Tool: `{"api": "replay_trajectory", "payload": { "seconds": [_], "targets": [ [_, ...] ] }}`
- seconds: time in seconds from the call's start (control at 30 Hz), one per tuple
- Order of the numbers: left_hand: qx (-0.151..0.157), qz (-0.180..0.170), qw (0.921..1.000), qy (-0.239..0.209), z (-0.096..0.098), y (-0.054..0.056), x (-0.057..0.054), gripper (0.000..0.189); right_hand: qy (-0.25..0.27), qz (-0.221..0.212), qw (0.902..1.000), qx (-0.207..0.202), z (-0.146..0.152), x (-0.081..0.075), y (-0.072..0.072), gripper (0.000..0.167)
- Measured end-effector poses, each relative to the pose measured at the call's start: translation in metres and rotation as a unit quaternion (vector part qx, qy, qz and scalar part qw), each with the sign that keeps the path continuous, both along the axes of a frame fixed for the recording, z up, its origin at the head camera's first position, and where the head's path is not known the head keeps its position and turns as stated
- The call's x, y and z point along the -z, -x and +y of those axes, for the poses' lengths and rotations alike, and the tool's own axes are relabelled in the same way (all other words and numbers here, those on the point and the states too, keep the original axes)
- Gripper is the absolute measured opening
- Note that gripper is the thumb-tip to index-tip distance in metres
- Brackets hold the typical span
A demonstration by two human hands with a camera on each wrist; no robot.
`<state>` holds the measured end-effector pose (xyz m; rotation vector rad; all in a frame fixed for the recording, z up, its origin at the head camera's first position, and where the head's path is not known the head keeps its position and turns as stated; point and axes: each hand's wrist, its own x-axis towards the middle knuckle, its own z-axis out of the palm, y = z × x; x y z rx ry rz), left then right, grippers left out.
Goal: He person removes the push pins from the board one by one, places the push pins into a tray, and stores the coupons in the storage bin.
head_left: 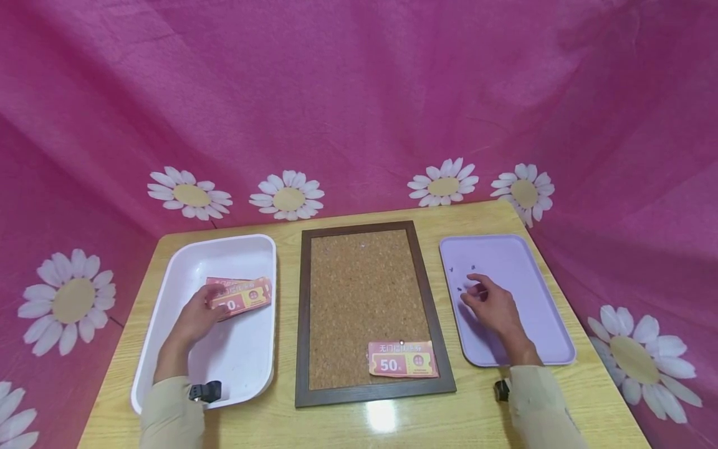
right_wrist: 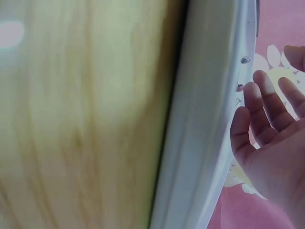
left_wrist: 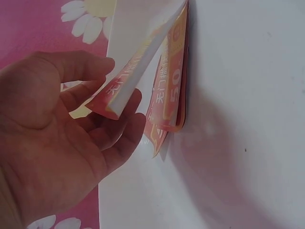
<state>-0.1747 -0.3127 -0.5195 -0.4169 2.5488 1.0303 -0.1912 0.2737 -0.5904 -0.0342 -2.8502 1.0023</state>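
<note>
In the white basin, my left hand (head_left: pixel 193 318) pinches a red and yellow coupon (left_wrist: pixel 131 71) near one end, raising that end off the others. More such coupons (left_wrist: pixel 171 90) lie beneath it. My right hand (head_left: pixel 493 308) hovers over the purple tray (head_left: pixel 533 318) with fingers loosely bent and thumb apart, and nothing shows between them. Close to its fingertips lie a few small push pins (right_wrist: pixel 245 60). On the framed cork board (head_left: pixel 364 293), a coupon marked 50 (head_left: pixel 389 365) sits at the lower right corner, with a dark pin (head_left: pixel 401 342) at its top edge.
The white basin (head_left: pixel 150 349) stands left of the board and the tray lies to its right, all on a wooden table (head_left: pixel 336 430). Small clear pins (head_left: pixel 362 244) show along the board's upper part. A pink flowered cloth (head_left: pixel 359 112) hangs behind the table.
</note>
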Motion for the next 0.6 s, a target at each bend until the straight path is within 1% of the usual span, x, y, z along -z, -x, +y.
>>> {"api": "replay_trajectory", "payload": {
  "seconds": [0.17, 0.27, 0.47, 0.6],
  "targets": [
    [-0.007, -0.003, 0.9999, -0.011, 0.0, -0.001, -0.003, 0.06, 0.012, -0.015, 0.9997, 0.012, -0.004, 0.0, -0.002, 0.044],
    [-0.003, 0.002, 1.0, -0.006, 0.0, -0.002, -0.004, 0.061, 0.023, -0.023, 0.9993, 0.016, -0.005, -0.001, -0.003, 0.044],
    [0.013, 0.03, 0.9995, 0.002, -0.001, -0.004, -0.009, 0.064, 0.048, -0.028, 0.9983, 0.017, -0.011, -0.003, -0.006, 0.042],
    [0.012, 0.057, 0.9983, 0.006, 0.001, -0.006, -0.012, 0.063, 0.076, -0.043, 0.9961, 0.015, -0.017, -0.007, -0.009, 0.041]
  ]
}}
